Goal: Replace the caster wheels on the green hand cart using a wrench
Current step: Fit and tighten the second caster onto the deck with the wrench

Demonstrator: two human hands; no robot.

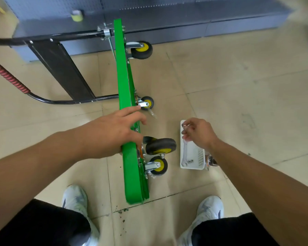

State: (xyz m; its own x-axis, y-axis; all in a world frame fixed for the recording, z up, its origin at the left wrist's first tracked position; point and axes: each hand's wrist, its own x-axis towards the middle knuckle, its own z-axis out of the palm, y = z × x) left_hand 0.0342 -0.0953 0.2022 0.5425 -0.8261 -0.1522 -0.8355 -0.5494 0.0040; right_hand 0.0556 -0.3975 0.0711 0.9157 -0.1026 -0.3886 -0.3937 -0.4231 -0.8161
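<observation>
The green cart (130,167) stands tipped on edge.
The left hand (112,132) lies flat on it; the right hand (199,133) pinches a metal bit (185,125) over the tray (192,168).

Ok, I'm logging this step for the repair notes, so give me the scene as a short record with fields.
cart: green hand cart on its side, wheels facing right
left: left hand rests on the cart's upper edge
right: right hand pinches a small metal part over the white tray
tool: wrench lies in the tray
</observation>
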